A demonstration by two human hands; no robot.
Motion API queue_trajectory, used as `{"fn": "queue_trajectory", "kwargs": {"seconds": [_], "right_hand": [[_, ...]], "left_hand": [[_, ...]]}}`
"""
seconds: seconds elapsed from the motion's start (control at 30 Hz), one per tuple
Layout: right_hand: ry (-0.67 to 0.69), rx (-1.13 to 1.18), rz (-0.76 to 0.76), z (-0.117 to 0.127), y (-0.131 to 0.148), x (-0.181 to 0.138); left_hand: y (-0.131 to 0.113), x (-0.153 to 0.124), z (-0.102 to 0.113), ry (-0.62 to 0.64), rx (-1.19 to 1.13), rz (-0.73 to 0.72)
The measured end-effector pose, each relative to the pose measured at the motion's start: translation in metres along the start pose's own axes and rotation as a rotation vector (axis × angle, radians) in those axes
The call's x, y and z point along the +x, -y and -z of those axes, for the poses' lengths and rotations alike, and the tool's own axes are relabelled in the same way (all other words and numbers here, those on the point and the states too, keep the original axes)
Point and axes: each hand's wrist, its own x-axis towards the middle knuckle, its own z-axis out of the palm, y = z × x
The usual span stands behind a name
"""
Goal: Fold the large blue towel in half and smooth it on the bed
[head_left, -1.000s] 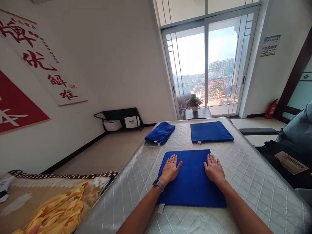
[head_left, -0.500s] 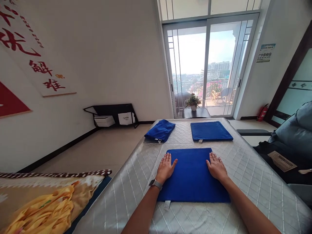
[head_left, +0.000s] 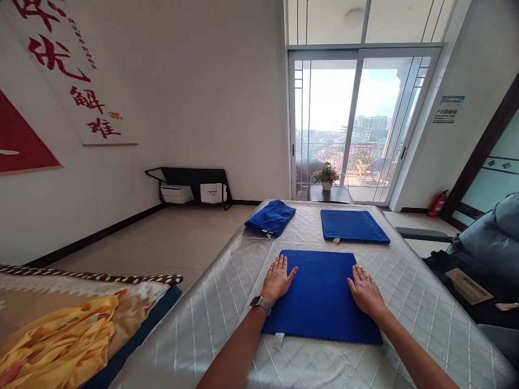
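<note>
A blue folded cloth (head_left: 320, 297) lies flat on the quilted silver-white cover (head_left: 219, 308) in front of me, with a white tag at its near left edge. My left hand (head_left: 278, 278) rests flat on its left edge, fingers out and pointing away; a watch is on that wrist. Along the right edge lies my right hand (head_left: 366, 287), also flat with fingers stretched. Beyond are two more blue cloths: a rumpled folded one (head_left: 271, 217) at the far left and a neat rectangular one (head_left: 353, 226) at the far right.
A patterned bed cover (head_left: 141, 294) with a yellow cloth (head_left: 68, 335) on it is at the left. A potted plant (head_left: 326, 175) stands on a chair beyond the far edge. On the right, a grey sofa (head_left: 494, 232) holds a dark item and a brown card (head_left: 469, 285).
The view has tilted slightly, so the room appears shifted right. Both hands stay flat on the edges of the blue cloth, which has not visibly changed.
</note>
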Motion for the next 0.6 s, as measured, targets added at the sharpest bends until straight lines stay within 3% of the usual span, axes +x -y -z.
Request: {"fn": "queue_trajectory", "kwargs": {"seconds": [0.2,0.43,0.53,0.6], "right_hand": [[0.007,0.038,0.065,-0.003,0.005,-0.022],[0.019,0.079,0.046,0.0,0.008,-0.024],[0.028,0.101,0.038,0.002,0.009,-0.024],[0.027,0.107,0.038,0.001,0.009,-0.024]], "left_hand": [[0.001,0.001,-0.004,0.008,-0.004,-0.008],[0.003,0.002,0.001,0.011,0.047,-0.004],[-0.02,-0.004,0.013,-0.014,0.055,-0.035],[-0.052,-0.013,0.018,0.024,0.008,-0.167]]}}
